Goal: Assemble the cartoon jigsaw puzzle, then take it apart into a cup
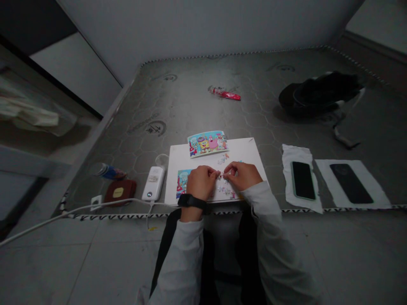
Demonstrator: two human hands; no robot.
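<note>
A white board (244,150) lies on a grey mattress (190,101) in front of me. On its far edge sits a colourful cartoon picture card (207,143). A partly built jigsaw (182,180) lies under my hands, with a few loose pieces (223,159) beyond them. My left hand (201,182), with a black watch on the wrist, and my right hand (243,175) meet fingertip to fingertip, both pinched on a small puzzle piece (221,174) over the board.
A white power bank (153,183) with a cable, a red-brown case (119,191) and a bottle (106,171) lie to the left. Two phones (302,180) (350,183) rest on white cloths to the right. A red wrapper (226,94) and dark clothing (321,93) lie farther back.
</note>
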